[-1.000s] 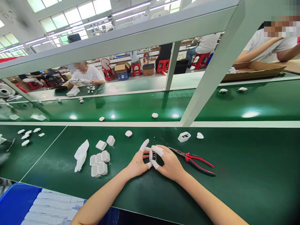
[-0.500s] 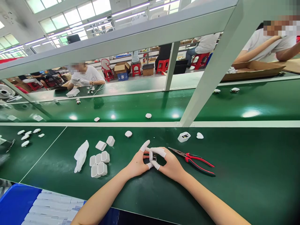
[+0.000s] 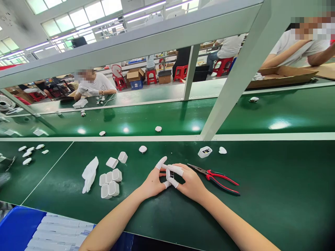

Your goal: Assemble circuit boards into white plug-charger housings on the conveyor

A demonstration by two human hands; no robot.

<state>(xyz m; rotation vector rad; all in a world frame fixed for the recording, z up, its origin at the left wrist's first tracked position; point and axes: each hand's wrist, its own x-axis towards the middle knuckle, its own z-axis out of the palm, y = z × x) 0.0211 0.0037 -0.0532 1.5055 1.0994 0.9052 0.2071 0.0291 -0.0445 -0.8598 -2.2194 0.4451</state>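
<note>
Both my hands, with white finger cots on some fingers, hold one small white plastic housing (image 3: 168, 174) with dark parts inside, just over the green bench. My left hand (image 3: 154, 181) grips its left side, thumb below and fingers behind. My right hand (image 3: 190, 179) pinches it from the right, and those fingers hide part of it. Right of my right hand lie long-nose pliers (image 3: 213, 177) with red and black handles. A similar white housing (image 3: 205, 152) with dark insides lies beyond, beside a small white cap (image 3: 222, 150). A white rounded piece (image 3: 142, 149) sits beyond my left hand.
Several white empty housings (image 3: 113, 188) stand left of my hands, near a crumpled white glove (image 3: 90, 174). White pieces (image 3: 27, 161) lie far left. A blue bin (image 3: 22, 226) is at the lower left. A green belt (image 3: 141, 120) with white pieces runs behind a slanted metal post (image 3: 230, 76).
The white pieces on the belt have shifted left. My hands keep the same hold on the housing, and the whole view has moved very slightly.
</note>
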